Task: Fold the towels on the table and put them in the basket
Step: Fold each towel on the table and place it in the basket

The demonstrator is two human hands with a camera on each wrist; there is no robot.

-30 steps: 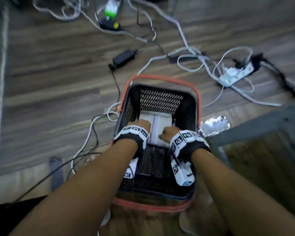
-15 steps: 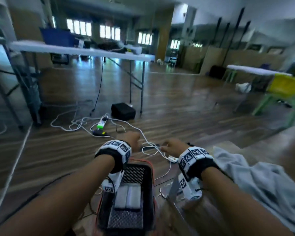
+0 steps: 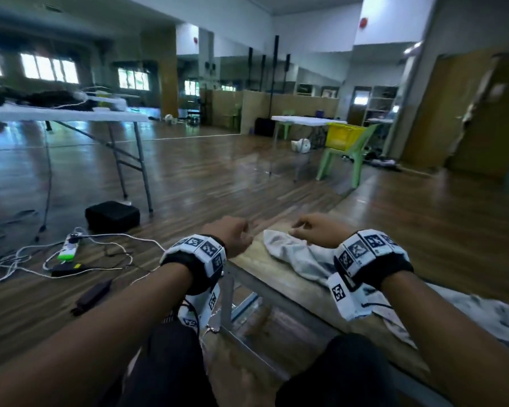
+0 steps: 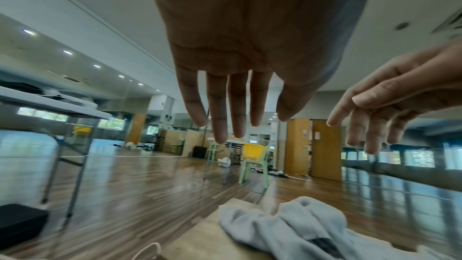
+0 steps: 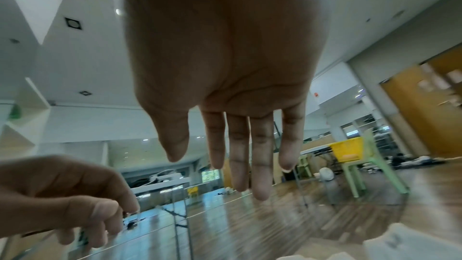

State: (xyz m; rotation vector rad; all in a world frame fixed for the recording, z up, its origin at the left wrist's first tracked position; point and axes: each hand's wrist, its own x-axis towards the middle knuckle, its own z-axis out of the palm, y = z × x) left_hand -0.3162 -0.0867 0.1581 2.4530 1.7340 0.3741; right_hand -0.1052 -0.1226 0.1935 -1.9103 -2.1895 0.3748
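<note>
A crumpled pale grey towel (image 3: 300, 257) lies at the left end of the wooden table (image 3: 279, 280), and more pale cloth (image 3: 494, 318) spreads toward the right edge. My left hand (image 3: 246, 232) hovers just left of the towel's corner, fingers loose, holding nothing. My right hand (image 3: 296, 230) hangs over the towel's far corner, also empty. In the left wrist view, the left hand (image 4: 232, 128) has straight fingers above the towel (image 4: 295, 228), with the right hand (image 4: 367, 131) beside it. The right wrist view shows the right hand (image 5: 240, 171) spread and the left hand (image 5: 82, 216) loosely curled. The basket is out of view.
On the floor to the left lie a power strip (image 3: 68, 249) with tangled cables and a black box (image 3: 112, 215). A white folding table (image 3: 65, 116) stands at back left. A green chair (image 3: 347, 160) carries a yellow crate (image 3: 343, 136). My knees (image 3: 171, 365) are under the table edge.
My hands left the black basket on the floor, where a folded towel stayed, and rose rightward to the towel on the table. The head view lifted from the floor to the room.
</note>
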